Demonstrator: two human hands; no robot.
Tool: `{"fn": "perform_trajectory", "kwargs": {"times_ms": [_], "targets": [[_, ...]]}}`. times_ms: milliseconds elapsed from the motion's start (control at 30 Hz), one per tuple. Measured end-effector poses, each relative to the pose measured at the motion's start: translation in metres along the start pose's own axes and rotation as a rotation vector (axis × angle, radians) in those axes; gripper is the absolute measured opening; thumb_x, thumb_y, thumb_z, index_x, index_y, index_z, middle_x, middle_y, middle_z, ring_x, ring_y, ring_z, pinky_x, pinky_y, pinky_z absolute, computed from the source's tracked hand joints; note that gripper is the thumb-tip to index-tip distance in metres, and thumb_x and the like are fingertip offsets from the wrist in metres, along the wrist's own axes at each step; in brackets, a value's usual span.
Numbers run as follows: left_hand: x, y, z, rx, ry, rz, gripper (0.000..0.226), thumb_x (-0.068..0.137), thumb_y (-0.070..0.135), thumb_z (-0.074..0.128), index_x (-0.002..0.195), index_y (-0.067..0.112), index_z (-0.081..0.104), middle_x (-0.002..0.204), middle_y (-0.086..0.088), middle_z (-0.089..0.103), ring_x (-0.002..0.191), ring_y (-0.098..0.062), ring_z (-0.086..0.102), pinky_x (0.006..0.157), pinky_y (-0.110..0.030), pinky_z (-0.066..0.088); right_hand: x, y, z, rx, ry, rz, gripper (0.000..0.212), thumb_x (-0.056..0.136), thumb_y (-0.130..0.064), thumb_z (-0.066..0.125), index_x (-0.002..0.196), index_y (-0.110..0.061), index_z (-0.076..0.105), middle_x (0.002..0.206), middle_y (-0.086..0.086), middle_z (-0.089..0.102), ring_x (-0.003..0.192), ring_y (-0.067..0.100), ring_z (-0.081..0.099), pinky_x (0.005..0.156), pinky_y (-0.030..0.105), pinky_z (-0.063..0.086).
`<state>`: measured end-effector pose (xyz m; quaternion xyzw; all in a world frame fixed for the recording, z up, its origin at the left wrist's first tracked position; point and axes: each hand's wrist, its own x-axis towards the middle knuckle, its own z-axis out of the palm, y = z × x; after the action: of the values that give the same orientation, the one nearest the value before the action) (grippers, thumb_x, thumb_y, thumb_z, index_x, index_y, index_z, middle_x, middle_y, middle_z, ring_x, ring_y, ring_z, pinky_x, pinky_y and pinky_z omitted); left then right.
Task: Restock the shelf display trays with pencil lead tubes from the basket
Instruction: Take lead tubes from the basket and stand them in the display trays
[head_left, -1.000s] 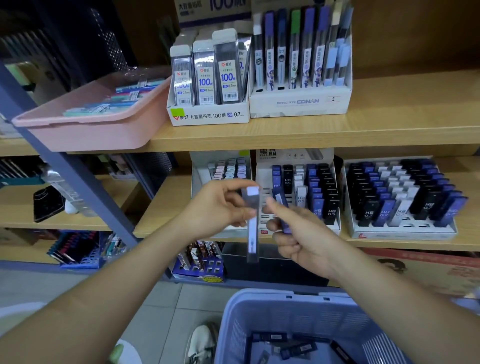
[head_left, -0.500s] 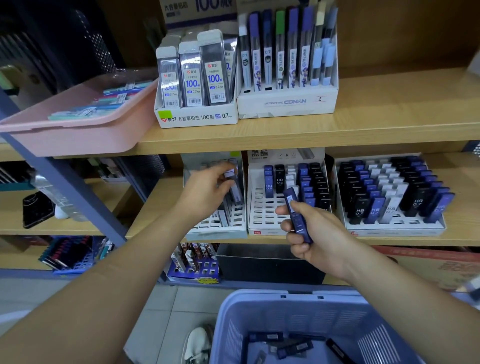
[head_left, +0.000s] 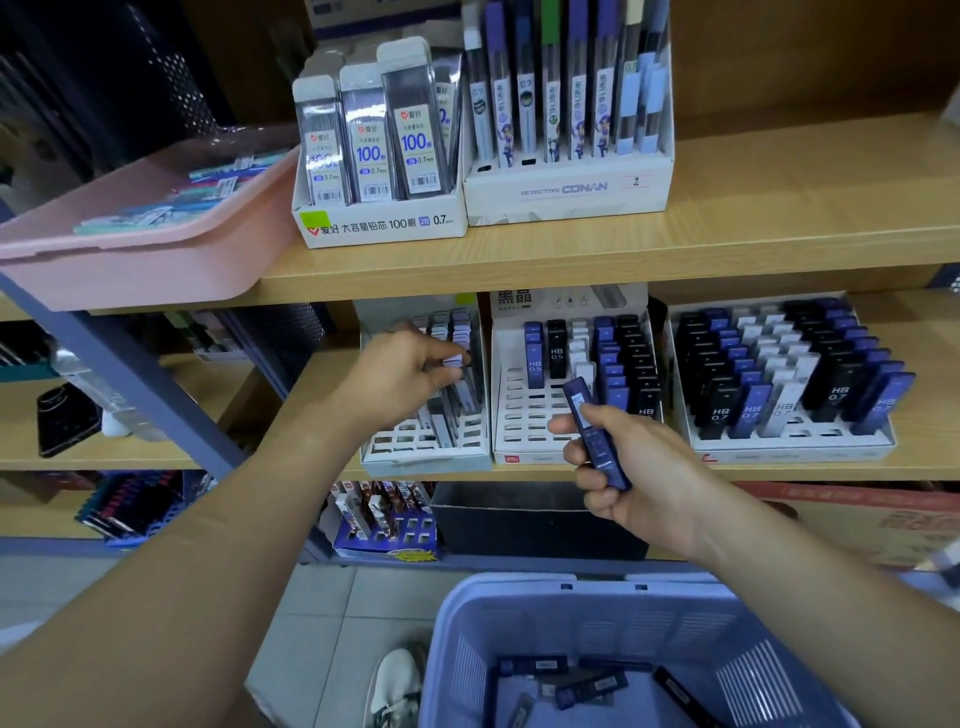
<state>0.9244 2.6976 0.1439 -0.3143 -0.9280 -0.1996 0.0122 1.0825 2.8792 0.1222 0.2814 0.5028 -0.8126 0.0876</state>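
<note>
The pale-capped lead tube (head_left: 458, 360) that was up in the air between both hands a second ago is now over at the left display tray (head_left: 426, 458). The left hand (head_left: 400, 379) pinches it by the top, right among the other pale tubes on the tray's right side. It's a bit blurry there, so I can't tell if it's fully seated in a slot or only partway in.

The right hand (head_left: 641, 478) is curled around a dark blue tube (head_left: 592, 431), tilted up in front of the middle tray (head_left: 519, 449) and not touching it yet. That tray has plenty of empty slots at the front left, so I'd guess the blue one goes there next.

So one tube is basically placed and one is queued. The basket (head_left: 519, 608) below has several loose tubes (head_left: 587, 686) left, so the job isn't close to done.
</note>
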Motion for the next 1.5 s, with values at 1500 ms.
{"fn": "perform_trajectory", "kwargs": {"times_ms": [1500], "targets": [[-0.029,0.086,0.016,-0.809,-0.382,-0.116,0.019,0.092,0.006,0.058,0.107,0.017,0.065,0.080,-0.005,0.070,0.067,-0.014,0.064,0.068,-0.028,0.056,-0.016,-0.006,-0.017,-0.074,-0.029,-0.249,0.015,0.086,-0.002,0.068,0.087,-0.016,0.073,0.073,-0.001,0.074,0.063,0.008,0.064,0.062,0.023,0.047]]}}
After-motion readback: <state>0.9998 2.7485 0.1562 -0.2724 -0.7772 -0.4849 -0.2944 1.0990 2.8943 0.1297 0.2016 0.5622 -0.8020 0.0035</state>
